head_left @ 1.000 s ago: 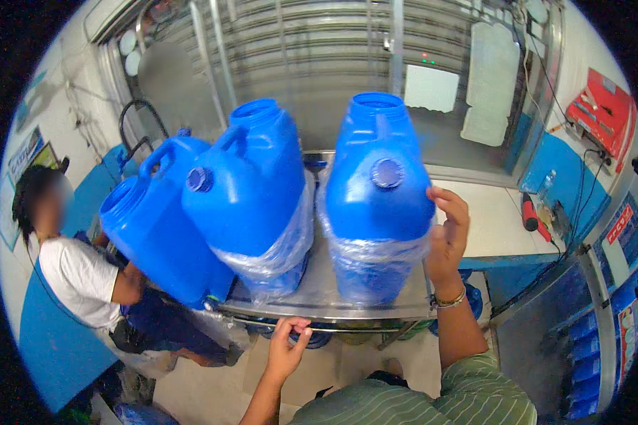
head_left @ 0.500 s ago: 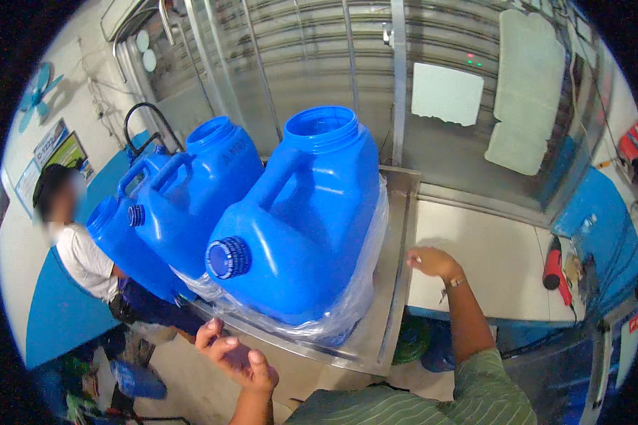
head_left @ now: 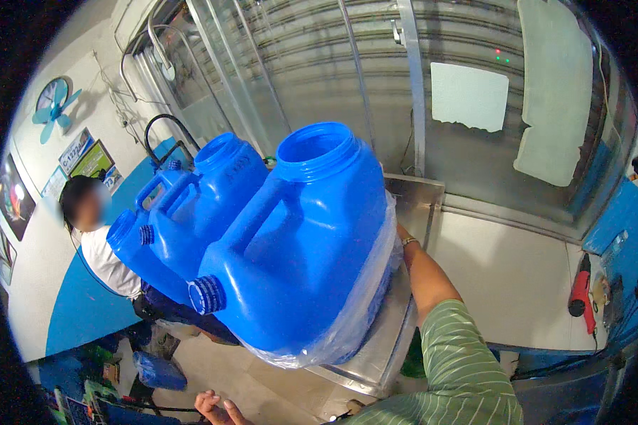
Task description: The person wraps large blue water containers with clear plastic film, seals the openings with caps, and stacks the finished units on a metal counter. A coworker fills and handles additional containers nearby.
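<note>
Here, crinkly film [head_left: 351,333] around smooth jug [head_left: 308,237]

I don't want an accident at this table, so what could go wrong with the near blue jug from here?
The near blue jug seems to reach the metal table's front edge, and the left hand is apart from it, so it might slip or tip off.
Its wide mouth is uncovered, so dirt could drop in.
The clear plastic wrap might slide under the right hand, whose fingers are mostly hidden.
</note>
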A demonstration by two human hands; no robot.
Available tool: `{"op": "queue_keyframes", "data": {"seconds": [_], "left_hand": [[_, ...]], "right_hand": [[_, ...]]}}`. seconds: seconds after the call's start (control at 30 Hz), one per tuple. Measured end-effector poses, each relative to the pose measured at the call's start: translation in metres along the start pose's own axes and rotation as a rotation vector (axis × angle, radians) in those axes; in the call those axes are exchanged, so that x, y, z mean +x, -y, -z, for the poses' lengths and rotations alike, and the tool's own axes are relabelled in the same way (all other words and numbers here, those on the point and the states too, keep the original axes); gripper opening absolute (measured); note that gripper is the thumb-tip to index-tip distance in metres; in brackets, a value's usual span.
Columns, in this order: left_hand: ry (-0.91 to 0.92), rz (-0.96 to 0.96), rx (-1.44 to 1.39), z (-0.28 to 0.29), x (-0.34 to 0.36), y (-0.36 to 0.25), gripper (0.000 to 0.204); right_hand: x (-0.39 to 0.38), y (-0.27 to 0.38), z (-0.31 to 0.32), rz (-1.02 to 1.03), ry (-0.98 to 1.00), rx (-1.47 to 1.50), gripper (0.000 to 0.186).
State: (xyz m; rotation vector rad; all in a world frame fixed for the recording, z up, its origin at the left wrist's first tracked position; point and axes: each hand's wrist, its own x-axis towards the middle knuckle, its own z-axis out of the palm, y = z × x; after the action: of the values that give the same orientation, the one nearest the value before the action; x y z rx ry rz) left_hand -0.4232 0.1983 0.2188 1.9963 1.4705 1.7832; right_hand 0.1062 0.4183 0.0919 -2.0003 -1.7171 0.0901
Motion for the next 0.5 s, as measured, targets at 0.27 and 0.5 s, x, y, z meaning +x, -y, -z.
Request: {"op": "queue_keyframes", "data": {"seconds": [0.27, 0.5], "left_hand": [[0.167, -0.076, 0.047, -0.002, -0.008, 0.03, 0.021], [0.296, 0.438, 0.042, 0.012, -0.107, 0.104, 0.031]], "right_hand": [[0.0, -0.026, -0.001, -0.036, 0.152, 0.082, 0.028], [-0.025, -0.006, 0.012, 0.177, -0.015, 0.163, 0.02]]}}
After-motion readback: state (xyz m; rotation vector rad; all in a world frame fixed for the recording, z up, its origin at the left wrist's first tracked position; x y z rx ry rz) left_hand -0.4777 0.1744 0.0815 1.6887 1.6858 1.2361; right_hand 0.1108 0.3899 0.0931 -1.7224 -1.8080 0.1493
